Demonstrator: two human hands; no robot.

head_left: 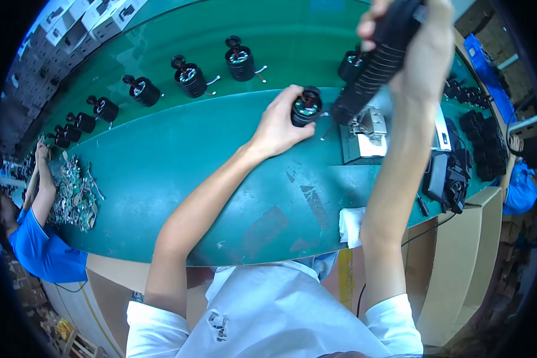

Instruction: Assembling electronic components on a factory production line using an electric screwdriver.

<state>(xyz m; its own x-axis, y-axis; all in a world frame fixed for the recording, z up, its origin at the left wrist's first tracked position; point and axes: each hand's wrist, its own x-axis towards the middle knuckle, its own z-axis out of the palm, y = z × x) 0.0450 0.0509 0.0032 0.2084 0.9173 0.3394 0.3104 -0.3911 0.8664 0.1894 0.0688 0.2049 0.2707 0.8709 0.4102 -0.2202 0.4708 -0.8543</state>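
Near the middle of the bench, my left hand [278, 126] is closed round a black cylindrical housing [307, 108]. The housing stands upright, its open top showing wires and a circuit board, with a round cap-like part at the far side. Higher up and closer to the camera, my right hand [425, 62] grips a long black ribbed object [379, 62] that slants down to the left. Its lower end appears just right of the housing; whether they touch I cannot tell. Below that end sits a silver metal device [367, 140] with a small clamp-like fitting, partly hidden by my right forearm.
Similar black housings [190, 77] stand in a row along the green bench [161, 173]. A pile of circuit boards [74, 194] lies at left, beside a co-worker in blue [48, 244]. Black parts [483, 143], a white cloth [351, 227] and a cardboard box [462, 256] are at right.
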